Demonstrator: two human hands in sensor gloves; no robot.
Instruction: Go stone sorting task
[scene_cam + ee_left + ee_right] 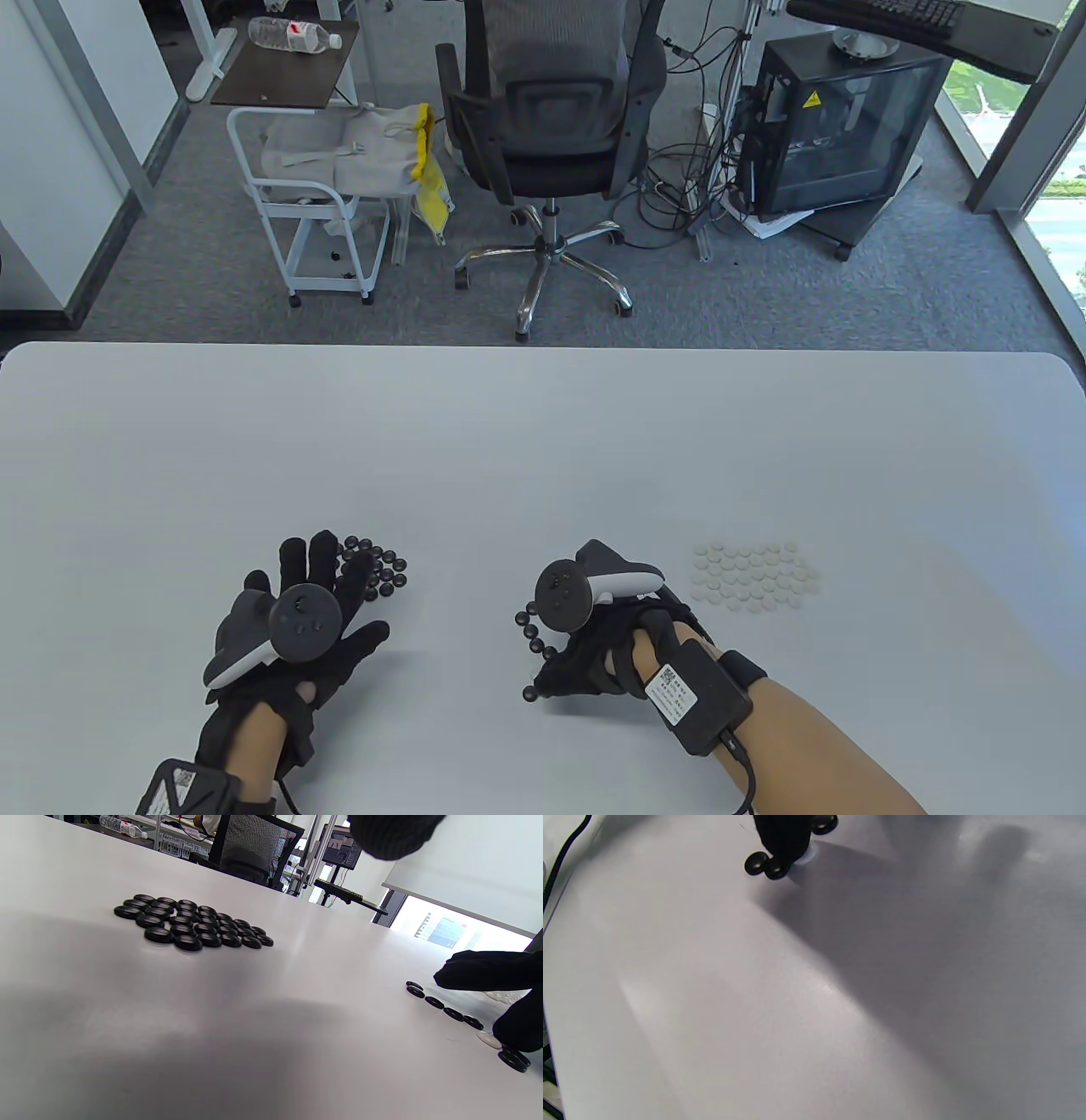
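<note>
Table view: high, angled down over the white rounded desk (543,441), facing the grey mesh office chair (543,127) on the carpet beyond; both gloved hands at the bottom edge.

Left wrist view: low, just above the desk, skimming across it toward the cluster of black round stones (191,925); same cluster (377,569) near the left hand in the table view.

Right wrist view: very close, tilted, filled with desk surface; few black stones (765,865) at the top edge.

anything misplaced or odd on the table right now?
One white stone lies among the loose black stones under the right hand, apart from the white pile. The black pile by the left hand looks tidy. Nothing spilled or damaged.
</note>
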